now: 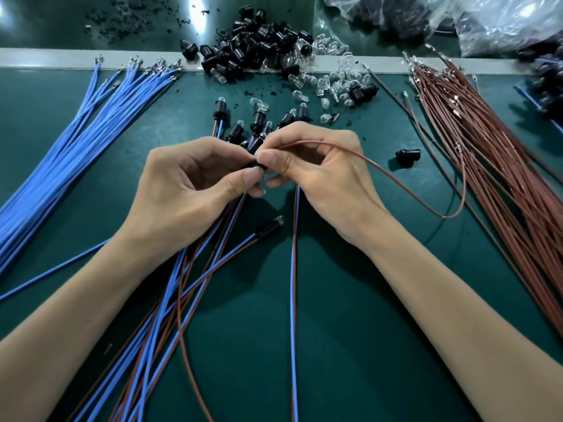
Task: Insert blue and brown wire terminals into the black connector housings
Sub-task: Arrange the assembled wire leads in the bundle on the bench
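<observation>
While hands (185, 190) (323, 178) on housing (254, 166) and wire (396, 181), finished leads (294, 300) beneath, bulbs (332, 83) beyond.

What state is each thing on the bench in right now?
Left hand, pinches the black plastic connector housing.
Right hand, pinches one thin brown wire at that housing.
Thin brown wire, looped; seating hidden by fingers.
Bundle of blue wires, loose, unassembled.
Bundle of brown wires, loose, unassembled.
Lone black housing, on its side, wireless.
Small clear glass bulbs, scattered loose.
Wired housings with bulbs, lying beyond the hands.
</observation>
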Demonstrator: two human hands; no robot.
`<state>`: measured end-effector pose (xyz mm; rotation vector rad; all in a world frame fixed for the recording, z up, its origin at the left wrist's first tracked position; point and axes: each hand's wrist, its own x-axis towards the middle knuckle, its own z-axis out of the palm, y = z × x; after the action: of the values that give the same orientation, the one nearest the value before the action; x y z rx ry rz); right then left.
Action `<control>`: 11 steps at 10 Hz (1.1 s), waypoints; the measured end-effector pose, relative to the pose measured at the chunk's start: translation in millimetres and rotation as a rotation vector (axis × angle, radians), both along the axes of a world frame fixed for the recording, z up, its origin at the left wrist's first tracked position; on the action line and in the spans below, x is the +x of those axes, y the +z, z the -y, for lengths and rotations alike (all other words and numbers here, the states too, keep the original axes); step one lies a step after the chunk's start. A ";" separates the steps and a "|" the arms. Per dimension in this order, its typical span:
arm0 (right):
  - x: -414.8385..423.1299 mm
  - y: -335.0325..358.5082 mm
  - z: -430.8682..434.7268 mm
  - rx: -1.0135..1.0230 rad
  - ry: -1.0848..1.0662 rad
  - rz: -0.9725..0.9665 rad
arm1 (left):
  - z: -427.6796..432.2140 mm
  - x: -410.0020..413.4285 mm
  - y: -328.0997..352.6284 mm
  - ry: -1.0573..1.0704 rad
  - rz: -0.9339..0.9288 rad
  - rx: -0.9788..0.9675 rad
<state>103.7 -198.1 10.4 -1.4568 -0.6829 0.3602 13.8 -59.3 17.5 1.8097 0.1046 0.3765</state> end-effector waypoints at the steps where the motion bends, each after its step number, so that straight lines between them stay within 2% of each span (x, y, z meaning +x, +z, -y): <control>1: 2.3 -0.7 3.3 -0.045 0.006 0.034 | -1.0 2.1 0.5 0.033 0.003 -0.039; 6: -4.4 0.4 -1.7 0.033 -0.035 0.004 | -2.5 1.3 -1.3 0.035 -0.001 -0.012; 8: -2.4 7.5 -3.2 -0.067 -0.099 0.007 | -2.4 4.3 -2.9 0.061 -0.008 -0.029; 10: 49.0 36.8 62.0 0.556 -0.399 -0.382 | -3.8 5.0 -3.5 0.087 -0.012 -0.022; 11: 65.0 18.9 85.9 -0.571 -0.665 0.206 | -3.6 5.2 -4.1 0.087 -0.015 -0.011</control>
<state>168.7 -284.0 29.3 -2.1851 -0.2184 -0.1340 18.9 -55.7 13.4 1.8014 0.1960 0.4240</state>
